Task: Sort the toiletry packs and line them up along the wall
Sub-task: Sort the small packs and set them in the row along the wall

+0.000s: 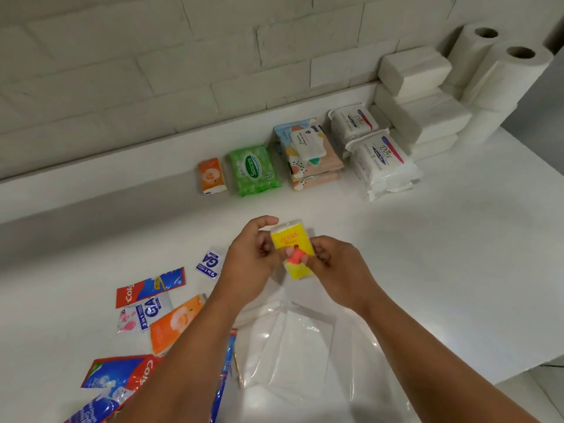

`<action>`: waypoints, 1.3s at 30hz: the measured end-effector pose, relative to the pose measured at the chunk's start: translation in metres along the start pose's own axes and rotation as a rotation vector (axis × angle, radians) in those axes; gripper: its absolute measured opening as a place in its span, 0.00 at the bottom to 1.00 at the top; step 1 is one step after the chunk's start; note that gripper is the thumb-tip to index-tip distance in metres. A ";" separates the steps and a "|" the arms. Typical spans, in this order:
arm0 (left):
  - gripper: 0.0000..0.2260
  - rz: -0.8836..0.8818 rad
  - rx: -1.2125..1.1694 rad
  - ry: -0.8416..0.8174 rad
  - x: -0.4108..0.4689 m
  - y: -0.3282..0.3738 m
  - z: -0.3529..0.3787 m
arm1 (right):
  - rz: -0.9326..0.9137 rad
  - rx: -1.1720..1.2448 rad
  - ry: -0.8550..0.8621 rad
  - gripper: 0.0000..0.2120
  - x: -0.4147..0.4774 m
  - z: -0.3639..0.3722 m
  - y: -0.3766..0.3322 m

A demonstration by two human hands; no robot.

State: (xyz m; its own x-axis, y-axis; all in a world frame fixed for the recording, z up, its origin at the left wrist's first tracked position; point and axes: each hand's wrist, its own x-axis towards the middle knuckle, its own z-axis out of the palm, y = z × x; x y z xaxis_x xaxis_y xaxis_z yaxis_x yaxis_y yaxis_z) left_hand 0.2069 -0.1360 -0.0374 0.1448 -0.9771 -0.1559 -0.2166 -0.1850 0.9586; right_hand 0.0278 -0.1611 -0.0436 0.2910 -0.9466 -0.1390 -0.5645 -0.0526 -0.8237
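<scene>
On the white counter [427,239] we pinched a yellow pack [291,239] with left hand [250,254] and right hand [335,261]; sachets [149,288] lay at eight o'clock, sorted packs [254,170] at twelve.

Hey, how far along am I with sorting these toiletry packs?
Roughly halfway. Done: the orange tissue pack, green Sanicare wipes, patterned wipes and white Dove packs sit in a row along the wall. In hand: the left hand and right hand grip a yellow pack. Left: Colgate sachets, blue-white sachets and a loose orange pack lie scattered near you.
</scene>
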 end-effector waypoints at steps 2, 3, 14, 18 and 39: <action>0.21 -0.006 -0.048 0.046 0.000 0.003 -0.009 | -0.008 0.100 0.006 0.11 0.012 0.008 -0.006; 0.19 -0.015 -0.058 0.053 0.000 0.004 -0.012 | -0.017 0.164 0.019 0.13 0.017 0.012 -0.009; 0.05 -0.129 -0.102 0.406 0.022 -0.020 -0.067 | -0.077 0.496 -0.081 0.11 0.089 0.074 -0.058; 0.02 -0.140 -0.093 0.495 0.054 -0.025 -0.091 | -0.127 0.316 -0.048 0.14 0.116 0.093 -0.074; 0.13 -0.218 0.324 0.595 0.164 -0.048 -0.126 | 0.063 0.153 -0.181 0.11 0.192 0.119 -0.122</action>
State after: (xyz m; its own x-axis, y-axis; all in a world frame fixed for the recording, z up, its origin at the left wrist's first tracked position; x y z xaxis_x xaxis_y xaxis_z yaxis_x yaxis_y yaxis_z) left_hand 0.3631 -0.2737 -0.0787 0.7003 -0.7081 -0.0902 -0.3859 -0.4819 0.7867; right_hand 0.2445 -0.2989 -0.0358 0.4001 -0.8735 -0.2773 -0.4661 0.0665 -0.8822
